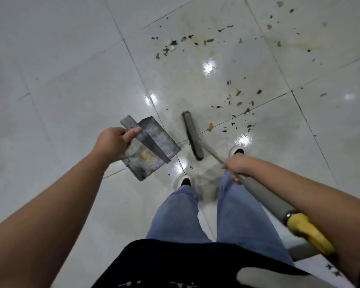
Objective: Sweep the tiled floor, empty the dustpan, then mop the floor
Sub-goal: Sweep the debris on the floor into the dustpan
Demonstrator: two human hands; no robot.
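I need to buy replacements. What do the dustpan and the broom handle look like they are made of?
The dustpan in the left hand looks like thin sheet metal: dull grey, flat folded walls, rusty orange stains inside. The broom handle in the right hand seems a slim metal shaft in a matte grey sleeve, perhaps foam or rubber, with a glossy yellow, probably plastic end.

Dustpan [152, 146] left of broom [192, 136], debris [237, 100] beyond

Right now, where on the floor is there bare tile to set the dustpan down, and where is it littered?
Bare tiles lie left of the dustpan, beyond the left hand. Debris crowds the floor ahead and right of the broom head, up to the top right corner.
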